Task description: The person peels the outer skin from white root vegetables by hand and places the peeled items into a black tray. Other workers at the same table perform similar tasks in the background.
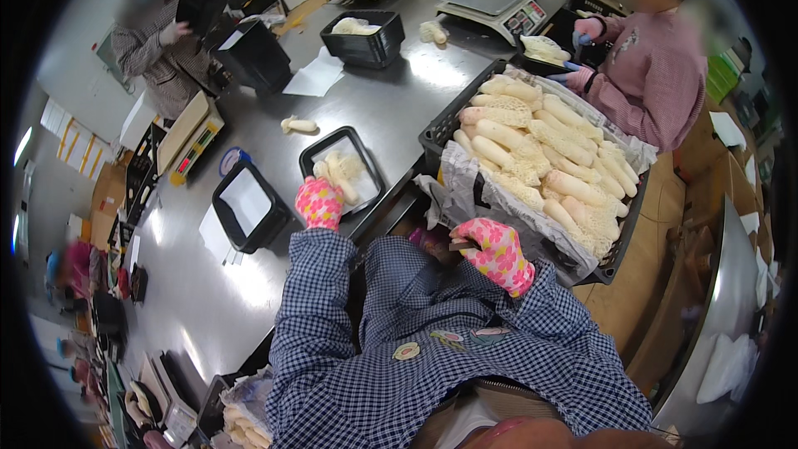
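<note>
My left hand (319, 202), in a pink floral glove, is at the near-left rim of a black plastic tray (373, 165). Its curled fingers meet the pale bamboo mushrooms (343, 171) lying on the tray's white liner; whether they grip one is hidden. In front of my lap, my right hand (495, 255), gloved alike, is closed around a small flat dark-brown object (462, 246), mostly covered by the fingers. Just beyond that hand stands a black crate (430, 137), lined with paper and heaped with netted bamboo mushrooms (548, 149).
Another lined black tray (283, 224) sits left, beside a blue tape roll (234, 161). One loose mushroom (300, 125) lies on the steel table (181, 249). Stacked trays (365, 50) and scales (492, 3) stand farther back. Co-workers (648, 75) (156, 43) work across the table and at right.
</note>
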Motion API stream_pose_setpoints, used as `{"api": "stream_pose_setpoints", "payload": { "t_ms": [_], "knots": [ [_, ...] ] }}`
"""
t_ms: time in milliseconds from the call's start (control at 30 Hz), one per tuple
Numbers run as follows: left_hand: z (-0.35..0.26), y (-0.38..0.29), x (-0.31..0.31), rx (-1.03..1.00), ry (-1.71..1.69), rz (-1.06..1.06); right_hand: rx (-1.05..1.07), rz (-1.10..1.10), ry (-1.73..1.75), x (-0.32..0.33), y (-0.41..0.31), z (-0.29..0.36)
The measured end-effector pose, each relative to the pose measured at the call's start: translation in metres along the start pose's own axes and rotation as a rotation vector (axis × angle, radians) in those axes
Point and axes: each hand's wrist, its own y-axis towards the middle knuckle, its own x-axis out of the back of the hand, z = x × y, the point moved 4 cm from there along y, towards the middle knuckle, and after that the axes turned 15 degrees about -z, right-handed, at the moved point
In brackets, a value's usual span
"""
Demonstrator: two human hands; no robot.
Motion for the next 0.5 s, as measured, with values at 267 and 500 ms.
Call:
{"api": "stream_pose_setpoints", "payload": {
  "t_ms": [267,500],
  "knots": [
    [0.0,-0.024,0.045,0.107,-0.324,-0.144,0.067,-0.104,-0.284,0.058,0.065,-0.007],
    [-0.006,-0.097,0.075,0.288,-0.939,-0.034,-0.15,-0.102,-0.734,0.096,0.164,-0.131]
  ]
}}
